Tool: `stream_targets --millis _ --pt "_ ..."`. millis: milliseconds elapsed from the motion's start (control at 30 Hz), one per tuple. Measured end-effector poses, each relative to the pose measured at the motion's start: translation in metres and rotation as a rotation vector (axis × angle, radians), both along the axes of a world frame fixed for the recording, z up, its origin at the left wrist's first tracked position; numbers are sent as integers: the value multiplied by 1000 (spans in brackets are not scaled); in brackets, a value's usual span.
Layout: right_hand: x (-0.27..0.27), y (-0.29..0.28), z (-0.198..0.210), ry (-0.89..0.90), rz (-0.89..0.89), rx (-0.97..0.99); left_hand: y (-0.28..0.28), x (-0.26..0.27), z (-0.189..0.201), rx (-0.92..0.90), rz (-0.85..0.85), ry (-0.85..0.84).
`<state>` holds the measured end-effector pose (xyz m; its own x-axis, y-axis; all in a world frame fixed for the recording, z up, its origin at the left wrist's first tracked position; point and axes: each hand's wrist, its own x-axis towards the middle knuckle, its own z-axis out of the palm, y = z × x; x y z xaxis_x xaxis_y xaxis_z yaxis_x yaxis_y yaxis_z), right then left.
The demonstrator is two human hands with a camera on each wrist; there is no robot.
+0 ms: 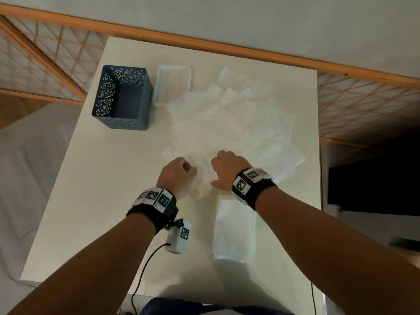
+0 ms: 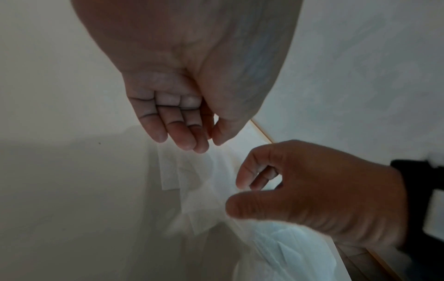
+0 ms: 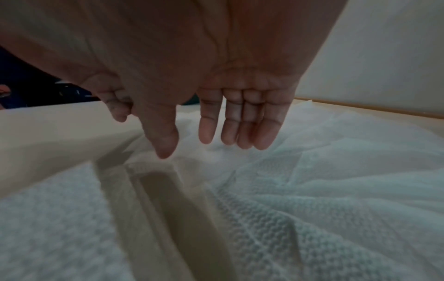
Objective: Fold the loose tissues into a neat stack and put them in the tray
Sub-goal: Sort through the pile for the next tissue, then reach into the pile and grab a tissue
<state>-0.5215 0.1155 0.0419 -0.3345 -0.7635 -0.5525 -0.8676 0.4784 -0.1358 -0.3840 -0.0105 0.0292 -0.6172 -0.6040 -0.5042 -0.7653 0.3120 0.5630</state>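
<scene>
The blue tray [image 1: 121,98] stands at the table's [image 1: 91,201] 10 o'clock. A white lid [image 1: 173,85] lies just beside it. Your left hand [image 1: 176,176] hovers over the loose tissues [image 1: 231,123], fingers relaxed, gripping nothing. At 3 o'clock from it, your right hand [image 1: 227,170] is likewise released. Folded tissues [image 1: 235,230] lie at 6 o'clock.

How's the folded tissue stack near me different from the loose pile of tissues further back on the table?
The folded stack is a narrow, squared rectangle; the loose pile sprawls wide with overlapping, skewed sheets. The stack lies untouched near the table's front edge; the pile's near edge has the left hand and right hand on it. Both are white tissue.
</scene>
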Motion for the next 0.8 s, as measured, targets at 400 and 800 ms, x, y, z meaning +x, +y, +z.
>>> stream_targets --millis 400,800 --pt "4 -4 -16 40 -115 15 -16 10 -13 164 141 -32" --pt "-26 27 6 -283 -484 -148 -6 8 6 232 162 58"
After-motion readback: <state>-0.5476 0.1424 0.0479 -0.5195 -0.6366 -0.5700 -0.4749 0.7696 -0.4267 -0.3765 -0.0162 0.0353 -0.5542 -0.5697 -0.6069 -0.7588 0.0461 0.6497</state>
